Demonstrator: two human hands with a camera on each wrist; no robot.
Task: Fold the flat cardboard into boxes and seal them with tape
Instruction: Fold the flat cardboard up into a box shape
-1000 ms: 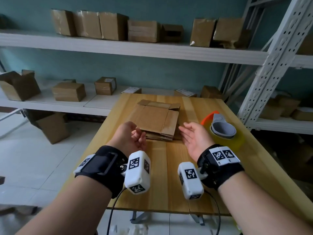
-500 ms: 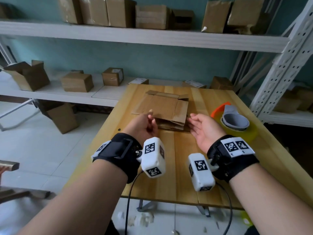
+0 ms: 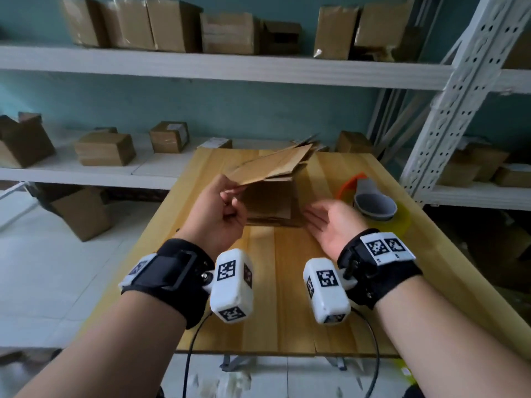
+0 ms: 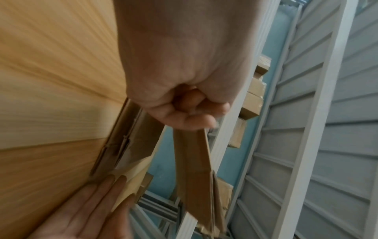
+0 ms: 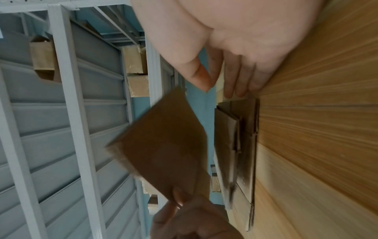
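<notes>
Left hand [image 3: 221, 214] pinching the near corner of one flattened carton blank [image 3: 270, 166], raised at a slant off the stack of blanks [image 3: 273, 208] mid-table; best kept pinched near the crease and lifted clear; right hand [image 3: 330, 222] spread, palm up beside the stack, suited to catching the opposite edge; tape dispenser [image 3: 373, 203] further right, untouched.

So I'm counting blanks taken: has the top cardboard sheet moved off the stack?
Yes. The left hand pinches the top cardboard sheet, lifted clear above the stack.
</notes>
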